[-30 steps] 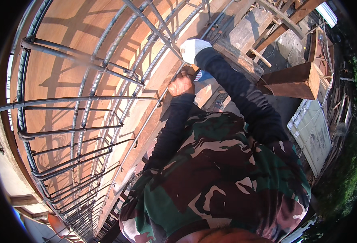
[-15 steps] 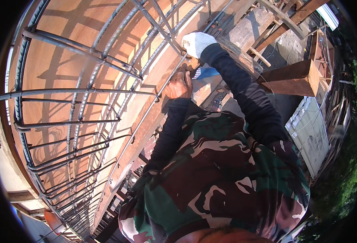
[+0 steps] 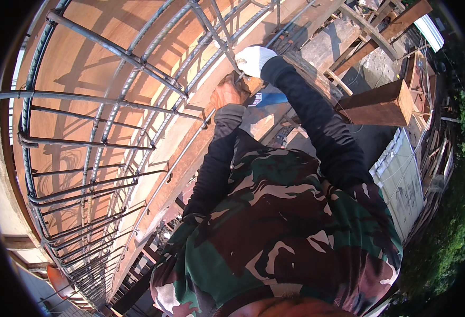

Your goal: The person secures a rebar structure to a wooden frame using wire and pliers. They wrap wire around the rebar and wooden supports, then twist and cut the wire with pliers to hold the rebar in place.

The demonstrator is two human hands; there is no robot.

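Note:
A thin steel bar runs along the timber edge of the formwork beside a rebar cage. My bare left hand is closed round this bar near the upper middle, with its fingers partly in shadow. Just above and to the right, my right hand wears a white glove. It is closed in a fist against the bars at the cage's edge, and what lies inside it is hidden. Below the gloved hand shows a flat blue thing with white stripes; its kind is unclear.
Plywood sheeting backs the cage on the left. At right, a thick timber beam juts out toward me. Beyond it are a pale ribbed panel, loose boards and greenery. More planks cross at the upper right.
My left hand has slid a little upward along the bar, closer to the gloved hand, and its wrist has turned. My right hand stays at nearly the same place. The view has shifted slightly.

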